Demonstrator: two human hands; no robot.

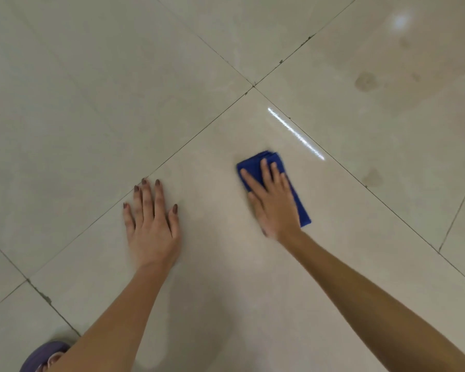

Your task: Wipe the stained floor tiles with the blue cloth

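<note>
Past a purple slipper (42, 355) at the near edge, both arms reach forward: the left hand (152, 226) lies palm-down on the floor tile (226, 277) with its grip spread, the right hand (273, 202) presses straight fingers onto the folded blue cloth (257, 161), and brownish stains (365, 81) lie farther right.

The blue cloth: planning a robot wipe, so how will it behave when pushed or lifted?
Folded flat under the right hand, the blue cloth probably slides easily on the glossy tile. Soft fabric, so it would likely droop and unfold if lifted by an edge. It looks light.
</note>
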